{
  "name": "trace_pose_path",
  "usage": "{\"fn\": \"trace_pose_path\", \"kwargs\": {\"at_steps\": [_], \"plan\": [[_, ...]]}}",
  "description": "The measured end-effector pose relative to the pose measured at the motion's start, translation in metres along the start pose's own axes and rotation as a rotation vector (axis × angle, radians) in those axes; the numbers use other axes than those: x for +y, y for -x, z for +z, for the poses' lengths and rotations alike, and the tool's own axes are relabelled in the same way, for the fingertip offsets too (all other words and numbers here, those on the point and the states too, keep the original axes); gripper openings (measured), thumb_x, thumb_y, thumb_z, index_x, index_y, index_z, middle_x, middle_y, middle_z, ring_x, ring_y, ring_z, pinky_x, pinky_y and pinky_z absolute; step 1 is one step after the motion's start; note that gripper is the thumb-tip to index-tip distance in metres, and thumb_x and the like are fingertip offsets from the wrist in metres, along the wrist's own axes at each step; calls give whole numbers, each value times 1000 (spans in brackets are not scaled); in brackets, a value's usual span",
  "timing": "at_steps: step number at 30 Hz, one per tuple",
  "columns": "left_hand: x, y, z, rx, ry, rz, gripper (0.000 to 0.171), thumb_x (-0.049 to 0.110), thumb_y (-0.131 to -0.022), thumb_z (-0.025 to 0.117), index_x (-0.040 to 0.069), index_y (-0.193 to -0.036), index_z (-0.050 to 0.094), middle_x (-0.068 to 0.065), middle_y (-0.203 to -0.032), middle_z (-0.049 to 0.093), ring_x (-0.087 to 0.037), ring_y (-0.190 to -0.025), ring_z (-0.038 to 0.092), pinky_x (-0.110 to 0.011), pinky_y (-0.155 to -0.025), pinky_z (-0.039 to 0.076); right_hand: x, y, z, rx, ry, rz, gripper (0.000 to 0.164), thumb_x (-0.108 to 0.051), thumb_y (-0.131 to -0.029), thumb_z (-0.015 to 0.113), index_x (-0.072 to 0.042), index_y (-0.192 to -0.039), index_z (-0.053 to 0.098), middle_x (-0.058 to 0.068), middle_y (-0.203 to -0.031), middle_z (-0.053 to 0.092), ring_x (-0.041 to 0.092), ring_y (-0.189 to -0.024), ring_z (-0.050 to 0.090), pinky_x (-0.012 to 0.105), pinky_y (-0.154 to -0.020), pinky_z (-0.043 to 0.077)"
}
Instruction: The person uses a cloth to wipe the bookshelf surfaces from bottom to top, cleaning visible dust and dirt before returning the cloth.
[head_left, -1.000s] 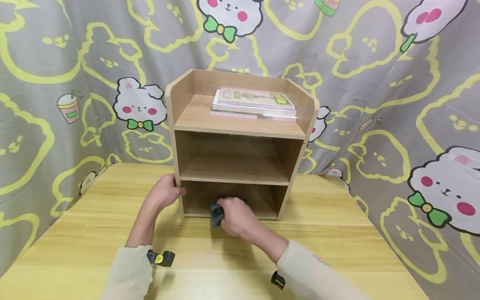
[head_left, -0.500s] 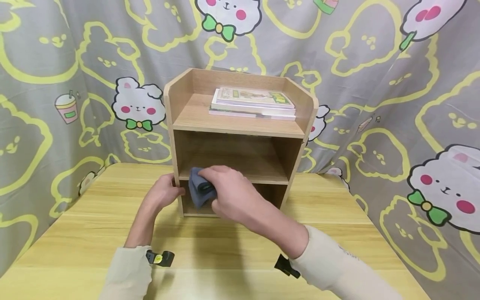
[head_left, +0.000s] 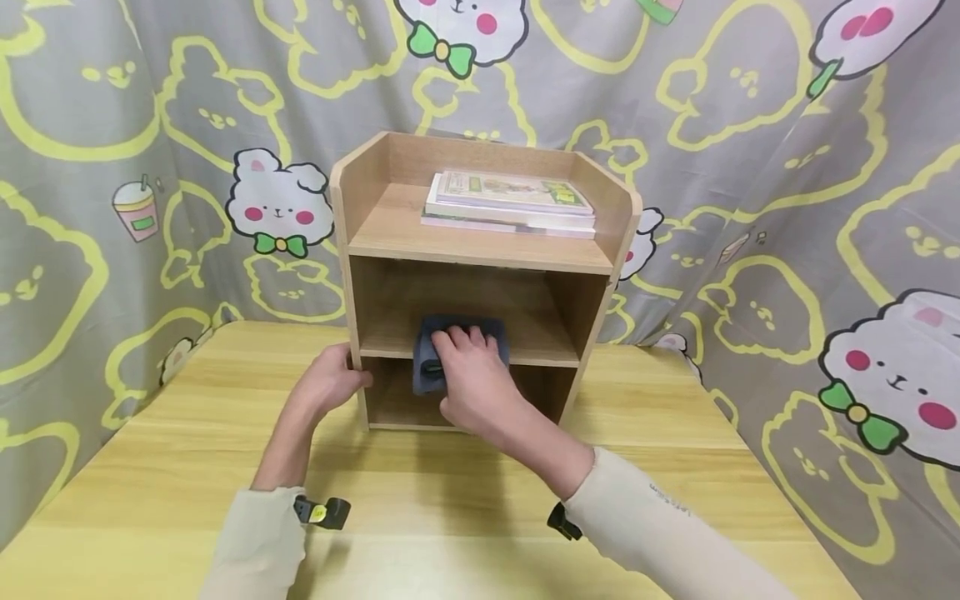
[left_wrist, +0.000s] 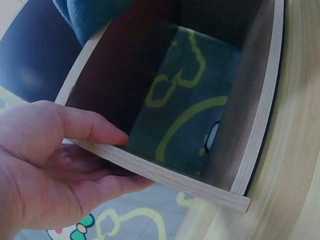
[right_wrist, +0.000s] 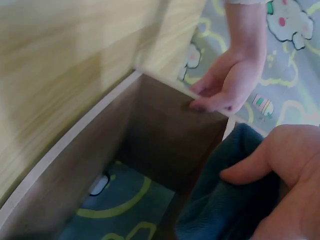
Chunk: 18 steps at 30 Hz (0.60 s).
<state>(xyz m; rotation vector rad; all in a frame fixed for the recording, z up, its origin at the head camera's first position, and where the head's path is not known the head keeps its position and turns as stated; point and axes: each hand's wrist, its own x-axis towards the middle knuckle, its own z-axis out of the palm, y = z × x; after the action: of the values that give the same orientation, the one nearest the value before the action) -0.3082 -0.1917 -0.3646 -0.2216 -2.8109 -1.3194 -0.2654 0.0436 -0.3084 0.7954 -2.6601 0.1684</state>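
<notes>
While my right hand (head_left: pixel 474 375) reaches over the table (head_left: pixel 450 517), its thumb and fingers hold a folded cloth (head_left: pixel 423 346). The cloth lies under my fingers and sticks out past them, on the left too. It is at the front edge of the middle board (head_left: pixel 386 337), part over the board and part hanging down. I can't tell how hard it presses. The board runs long from left to right, across my reach. My left hand (head_left: pixel 330 383) pinches the left wall (head_left: pixel 367 187) of the shelf (head_left: pixel 386 229), low down and apart from the cloth, so my right hand is the near one. Farther up lie the books (head_left: pixel 510 204), and behind it all hangs the curtain (head_left: pixel 202 167).
</notes>
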Motion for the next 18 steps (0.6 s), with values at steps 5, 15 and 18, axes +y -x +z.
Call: {"fn": "trace_pose_path", "kwargs": {"at_steps": [5,15,18], "plan": [[2,-2,0,7,-14,-2,39,5,-83,62,-9,-119,62,-16,-99,69,-26,-91,58,-34,-76,46,-4,1,13,40,97,5,73,-30,-75,91,-9,-130,47,17,-130,58,41,-120,55,59,-100,46],[2,-2,0,-13,-12,-18,46,6,-86,60,-9,-129,58,-23,-114,69,-29,-100,60,-41,-86,49,3,-3,15,114,156,24,58,-12,-72,75,-6,-127,58,10,-121,66,33,-107,61,52,-94,50],[3,-2,0,-16,-16,-21,48,6,-86,60,-8,-131,57,-24,-116,68,-29,-101,60,-41,-86,49,14,0,10,104,99,20,51,-6,-69,71,-7,-120,60,9,-116,67,32,-104,60,52,-92,50]]}}
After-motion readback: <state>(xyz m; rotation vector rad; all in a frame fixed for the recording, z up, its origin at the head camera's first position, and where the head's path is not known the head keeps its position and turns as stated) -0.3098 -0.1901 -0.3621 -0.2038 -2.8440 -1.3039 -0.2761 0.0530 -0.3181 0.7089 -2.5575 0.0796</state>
